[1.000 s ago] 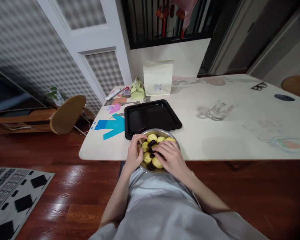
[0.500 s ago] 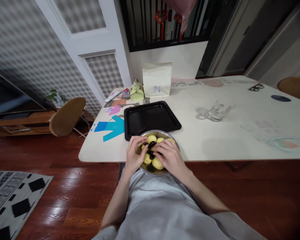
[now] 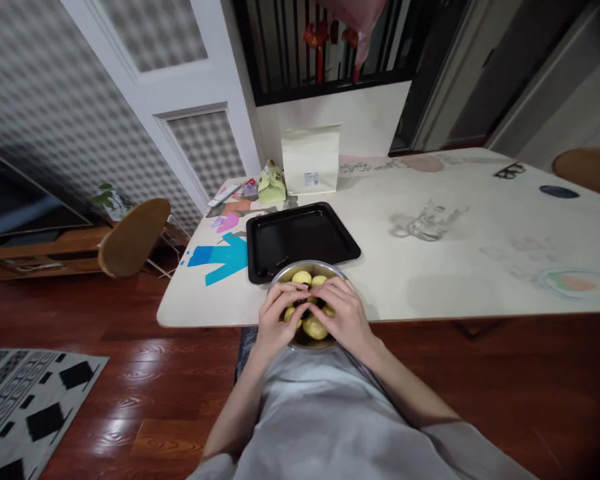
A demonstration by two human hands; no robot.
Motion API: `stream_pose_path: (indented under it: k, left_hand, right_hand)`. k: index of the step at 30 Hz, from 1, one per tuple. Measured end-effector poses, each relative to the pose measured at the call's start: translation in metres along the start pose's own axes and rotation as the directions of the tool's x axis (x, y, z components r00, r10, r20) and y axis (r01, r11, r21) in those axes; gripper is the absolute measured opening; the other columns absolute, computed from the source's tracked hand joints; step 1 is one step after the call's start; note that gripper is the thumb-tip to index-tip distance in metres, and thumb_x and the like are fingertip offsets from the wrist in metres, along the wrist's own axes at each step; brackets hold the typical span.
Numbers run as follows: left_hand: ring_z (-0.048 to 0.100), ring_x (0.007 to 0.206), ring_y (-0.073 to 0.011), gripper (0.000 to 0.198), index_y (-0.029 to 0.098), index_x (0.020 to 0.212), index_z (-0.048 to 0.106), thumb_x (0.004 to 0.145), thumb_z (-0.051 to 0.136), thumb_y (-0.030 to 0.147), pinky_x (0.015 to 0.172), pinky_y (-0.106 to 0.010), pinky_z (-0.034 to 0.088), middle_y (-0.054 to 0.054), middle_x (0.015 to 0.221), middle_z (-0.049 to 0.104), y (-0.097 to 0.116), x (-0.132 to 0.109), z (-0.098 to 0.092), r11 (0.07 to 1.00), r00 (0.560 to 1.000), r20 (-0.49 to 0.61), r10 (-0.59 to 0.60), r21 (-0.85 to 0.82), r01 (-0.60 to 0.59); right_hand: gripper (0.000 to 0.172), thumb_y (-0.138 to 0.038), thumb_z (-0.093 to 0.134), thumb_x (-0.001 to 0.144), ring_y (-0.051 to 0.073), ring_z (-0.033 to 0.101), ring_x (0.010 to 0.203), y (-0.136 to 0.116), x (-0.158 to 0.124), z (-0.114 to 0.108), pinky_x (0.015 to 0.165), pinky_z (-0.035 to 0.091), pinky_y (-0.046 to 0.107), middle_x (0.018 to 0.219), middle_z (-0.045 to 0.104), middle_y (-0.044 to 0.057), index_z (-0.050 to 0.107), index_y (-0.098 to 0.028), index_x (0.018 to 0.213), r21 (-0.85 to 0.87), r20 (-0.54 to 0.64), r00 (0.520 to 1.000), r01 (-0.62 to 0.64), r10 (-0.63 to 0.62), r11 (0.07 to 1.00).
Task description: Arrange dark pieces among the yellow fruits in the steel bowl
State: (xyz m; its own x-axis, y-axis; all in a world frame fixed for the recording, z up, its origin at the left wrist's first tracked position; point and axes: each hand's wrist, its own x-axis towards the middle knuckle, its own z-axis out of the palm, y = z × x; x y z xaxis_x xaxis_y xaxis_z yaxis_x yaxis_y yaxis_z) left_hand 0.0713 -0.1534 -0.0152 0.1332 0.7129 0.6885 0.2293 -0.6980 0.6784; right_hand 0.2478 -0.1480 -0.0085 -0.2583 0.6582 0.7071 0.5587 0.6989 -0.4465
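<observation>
A round metal bowl (image 3: 277, 273) rests at the table's front edge, close against my body. In it lie several round yellow fruits (image 3: 315, 327) and some small, dark oblong pieces that look like dark grapes. My left hand (image 3: 279, 313) reaches over the bowl from the left, thumb and fingers pinched together. From the right, my right hand (image 3: 345, 310) meets it, also pinching. The fingertips of both hands touch or nearly touch above the fruits. What is between them is mostly hidden; only dark bits show around the tips.
A black baking tray (image 3: 300, 233) lies just beyond the bowl, with small dark pieces near its front left. Behind it stand a white paper bag (image 3: 311, 157) and a green package (image 3: 272, 183). A clear glass vessel (image 3: 429, 223) and glasses (image 3: 510, 172) are to the right.
My left hand has moved right and closed in toward my right hand. The dark oblong pieces seen between the hands before are now mostly covered by fingers.
</observation>
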Motion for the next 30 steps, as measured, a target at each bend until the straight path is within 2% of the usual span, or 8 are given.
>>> stream_pose_path:
  k: [5,13,20,24,27,30]
  left_hand:
    - [0.069,0.113,-0.0229,0.018,0.023,0.111,0.073,0.095,0.069,0.016,0.1,-0.039,0.059,-0.009,0.114,0.068,0.002,0.003,-0.003,0.998,0.999,0.024,-0.041,0.05,0.04]
    - [0.073,0.093,-0.0208,0.006,0.021,0.101,0.071,0.096,0.069,0.023,0.087,-0.034,0.059,-0.006,0.1,0.075,-0.006,0.01,-0.022,0.965,0.975,0.171,-0.144,0.24,0.101]
    - [0.068,0.092,-0.0224,0.005,0.021,0.097,0.069,0.093,0.07,0.017,0.087,-0.037,0.055,-0.005,0.095,0.074,-0.01,0.011,-0.029,0.927,0.967,0.21,-0.146,0.369,0.06]
    - [0.066,0.096,-0.0229,0.006,0.02,0.097,0.068,0.093,0.07,0.016,0.088,-0.037,0.054,-0.006,0.097,0.073,-0.009,0.012,-0.029,0.929,0.965,0.219,-0.145,0.366,0.057]
    - [0.066,0.1,-0.0235,0.01,0.021,0.102,0.069,0.093,0.071,0.018,0.09,-0.038,0.054,-0.006,0.101,0.072,-0.006,0.012,-0.033,0.931,0.961,0.231,-0.154,0.359,0.063]
    - [0.066,0.102,-0.0239,0.012,0.022,0.106,0.07,0.094,0.071,0.021,0.091,-0.038,0.054,-0.007,0.104,0.072,-0.006,0.015,-0.041,0.937,0.959,0.24,-0.149,0.344,0.059]
  right_hand:
    - [0.008,-0.018,0.064,0.096,0.024,0.063,0.093,0.0,0.002,-0.002,0.082,0.047,0.04,0.096,0.076,0.006,0.069,-0.019,0.102,-0.047,0.021,0.999,0.037,-0.036,0.998]
    - [0.014,-0.015,0.058,0.099,0.024,0.064,0.096,0.0,0.004,-0.004,0.084,0.046,0.04,0.101,0.077,0.006,0.07,-0.021,0.102,-0.066,0.074,0.997,-0.012,0.017,0.998]
    - [0.013,-0.015,0.058,0.1,0.023,0.064,0.095,0.002,0.003,-0.006,0.083,0.044,0.039,0.1,0.077,0.006,0.07,-0.021,0.1,-0.054,0.026,0.999,-0.028,0.03,0.998]
    - [0.012,-0.015,0.059,0.099,0.023,0.065,0.095,0.001,0.005,-0.009,0.083,0.045,0.039,0.1,0.077,0.006,0.07,-0.021,0.099,-0.048,-0.024,0.999,-0.034,0.032,0.998]
    - [0.012,-0.018,0.06,0.099,0.023,0.068,0.094,-0.007,0.013,-0.02,0.085,0.047,0.041,0.098,0.078,0.005,0.071,-0.023,0.097,0.004,-0.085,0.996,-0.018,0.019,1.0]
    - [0.017,-0.026,0.062,0.099,0.021,0.071,0.082,-0.022,0.017,-0.04,0.087,0.05,0.045,0.084,0.078,0.002,0.072,-0.026,0.086,0.135,-0.135,0.99,0.066,-0.048,0.989]
